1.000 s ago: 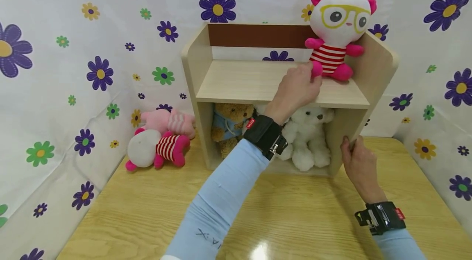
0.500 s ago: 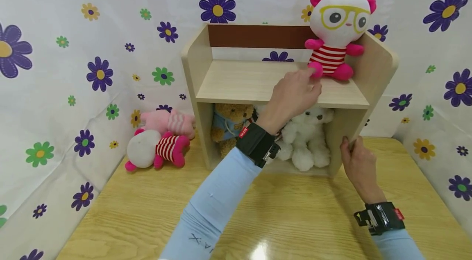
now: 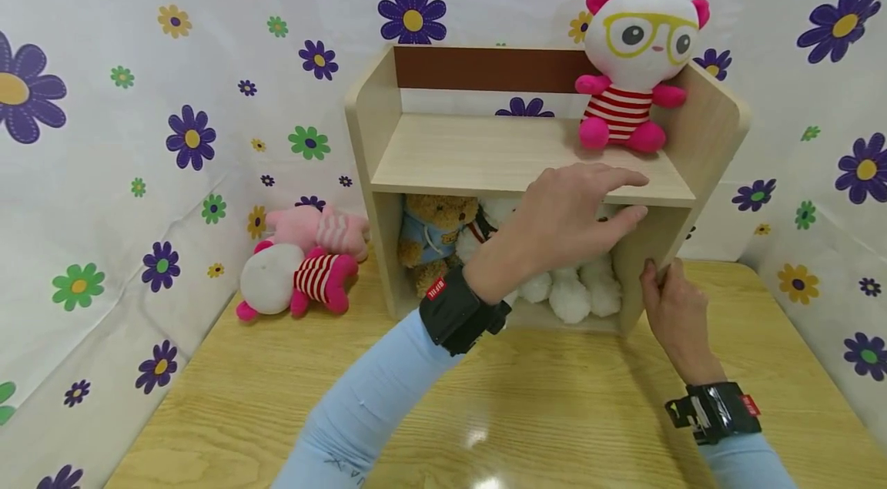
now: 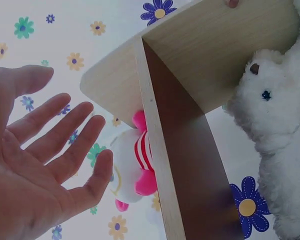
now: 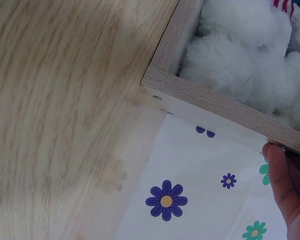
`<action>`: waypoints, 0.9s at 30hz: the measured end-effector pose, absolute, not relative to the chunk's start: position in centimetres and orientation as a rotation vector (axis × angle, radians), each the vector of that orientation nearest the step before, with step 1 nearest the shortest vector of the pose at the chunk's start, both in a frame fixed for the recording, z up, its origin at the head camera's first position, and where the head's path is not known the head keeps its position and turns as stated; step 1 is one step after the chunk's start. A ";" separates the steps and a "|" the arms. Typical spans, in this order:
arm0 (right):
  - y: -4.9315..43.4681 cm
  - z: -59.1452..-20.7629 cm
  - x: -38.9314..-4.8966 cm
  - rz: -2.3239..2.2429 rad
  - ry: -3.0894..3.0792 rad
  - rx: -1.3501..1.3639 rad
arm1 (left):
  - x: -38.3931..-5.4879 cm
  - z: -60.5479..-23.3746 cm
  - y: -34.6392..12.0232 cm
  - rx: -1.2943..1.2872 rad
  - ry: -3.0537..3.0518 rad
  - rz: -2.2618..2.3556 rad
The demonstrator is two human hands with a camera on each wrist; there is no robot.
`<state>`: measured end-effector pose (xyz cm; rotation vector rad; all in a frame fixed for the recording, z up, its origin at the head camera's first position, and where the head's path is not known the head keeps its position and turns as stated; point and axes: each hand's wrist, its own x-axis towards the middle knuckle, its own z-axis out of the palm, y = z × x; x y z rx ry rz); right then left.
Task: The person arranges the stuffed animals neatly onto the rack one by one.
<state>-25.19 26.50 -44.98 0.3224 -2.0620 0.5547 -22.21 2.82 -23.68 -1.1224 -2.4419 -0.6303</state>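
Note:
My left hand [image 3: 557,223] hangs in front of the small wooden shelf [image 3: 457,154], fingers extended and nothing in them. In the left wrist view its palm and spread fingers show apart from the shelf. A panda plush [image 3: 639,50] with yellow glasses, pink ears and a red-striped body sits upright at the right end of the upper board. My right hand [image 3: 679,316] grips the front edge of the shelf's right side panel low down, the thumb tip reaching its inner face. White plush bears [image 3: 571,300] fill the lower compartment's right part, partly hidden by my left hand.
A brown bear in a blue top [image 3: 433,231] sits at the lower compartment's left. On the wooden table [image 3: 277,396], left of the shelf, lie a striped white-and-pink plush [image 3: 266,279] and a pale pink plush [image 3: 339,233]. Flowered cloth [image 3: 138,189] hangs behind.
My left hand has let go of the panda's foot, drawn back down toward me and straightened its fingers. The panda stays seated; my right hand keeps its grip on the shelf.

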 end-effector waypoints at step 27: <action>26.7 -45.0 -25.1 0.539 -2.075 0.330 | -18.6 -31.2 0.4 -1.294 -2.395 -0.520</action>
